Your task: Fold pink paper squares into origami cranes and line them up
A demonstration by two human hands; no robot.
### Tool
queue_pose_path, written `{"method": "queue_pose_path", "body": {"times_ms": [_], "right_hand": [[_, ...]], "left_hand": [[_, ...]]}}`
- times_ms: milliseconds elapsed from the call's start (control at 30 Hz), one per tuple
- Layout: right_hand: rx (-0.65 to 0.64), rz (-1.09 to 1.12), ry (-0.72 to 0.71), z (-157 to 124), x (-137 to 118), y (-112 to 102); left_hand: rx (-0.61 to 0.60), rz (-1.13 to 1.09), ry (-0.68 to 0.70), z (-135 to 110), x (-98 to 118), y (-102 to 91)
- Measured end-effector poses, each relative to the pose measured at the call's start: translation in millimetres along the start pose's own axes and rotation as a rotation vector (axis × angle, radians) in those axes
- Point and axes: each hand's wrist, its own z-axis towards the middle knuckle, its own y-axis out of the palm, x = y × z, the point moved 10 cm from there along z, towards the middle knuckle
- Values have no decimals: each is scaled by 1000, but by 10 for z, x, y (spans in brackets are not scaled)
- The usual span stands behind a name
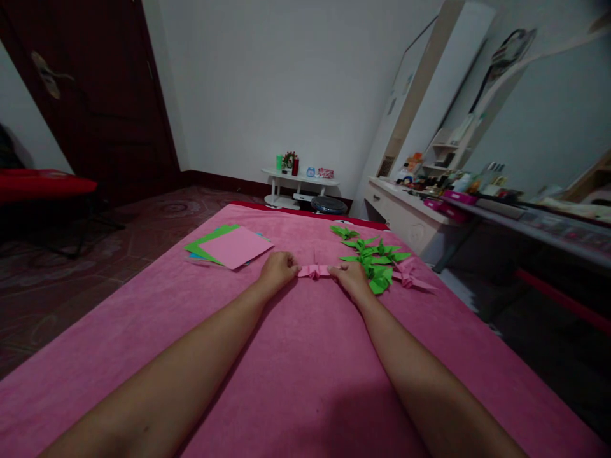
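Door [107, 102]: dark red-brown, lever handle [50, 75], off to my left.
Floor [167, 208]: patterned reddish tiles.
Red-topped piece [45, 183]: cut off at my left edge; I cannot identify it.
Low table [305, 179]: white, ahead of me near the wall [286, 76]; bears green cup [279, 162], flowering plant [289, 158], red container [295, 167], patterned box [326, 173].
Round seat [329, 204]: dark, just beside the low table.
Dresser [398, 207]: whitish, to my right, top crowded with small items.

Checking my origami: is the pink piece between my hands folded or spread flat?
Folded: the pink piece shows a creased, raised middle, its sides reaching the left hand and right hand.
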Motion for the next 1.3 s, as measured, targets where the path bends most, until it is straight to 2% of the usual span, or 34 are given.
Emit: {"method": "queue_pose_path", "body": {"times_ms": [133, 233, 600, 733, 900, 1033, 1133, 1300], "right_hand": [[71, -197, -75, 26, -64, -66], [95, -317, -120, 25, -107, -56], [78, -575, -169, -5, -185, 31], [101, -579, -206, -38, -222, 22], [124, -456, -142, -11, -121, -50], [105, -374, -125, 6, -69, -56], [97, -368, -138, 5, -71, -41], [49, -302, -139, -34, -93, 35]], "left_hand": [[11, 266, 47, -35, 81, -12], [11, 383, 62, -50, 102, -4], [24, 501, 53, -85, 129, -15], [39, 440, 50, -103, 113, -47], [11, 431, -36, -70, 31, -61], [-39, 402, -12, -34, 18, -33], [-107, 280, 30, 0, -29, 28], [-246, 6, 24, 42, -140, 164]]}}
